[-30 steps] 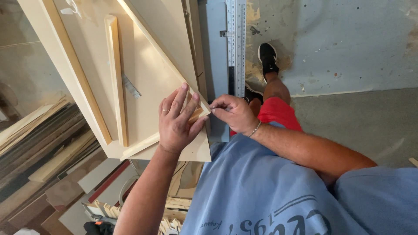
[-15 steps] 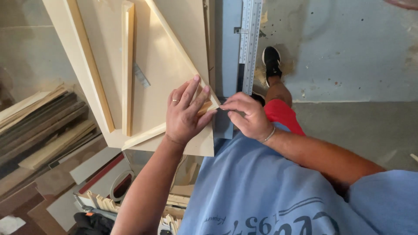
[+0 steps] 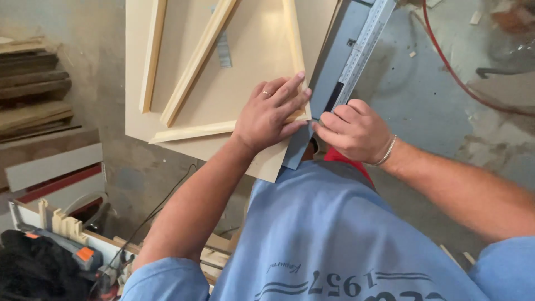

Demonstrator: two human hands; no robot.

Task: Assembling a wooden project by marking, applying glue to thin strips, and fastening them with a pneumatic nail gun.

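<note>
Presently left hand (image 3: 273, 114) lies flat, fingers spread, pressing the pale board (image 3: 245, 83) at its near corner, over a glued wood strip (image 3: 192, 131). Right hand (image 3: 354, 131) curled loosely beside it, fingertips at the board edge; grip unclear. Steel ruler (image 3: 365, 42) alongside.

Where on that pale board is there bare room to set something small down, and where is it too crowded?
On the pale board, the widest bare patch lies between the middle slanted strip and the right strip; a narrower one sits between the left strip and the slanted one. The near right corner is crowded: the left hand presses there, the right hand beside the metal ruler.
</note>
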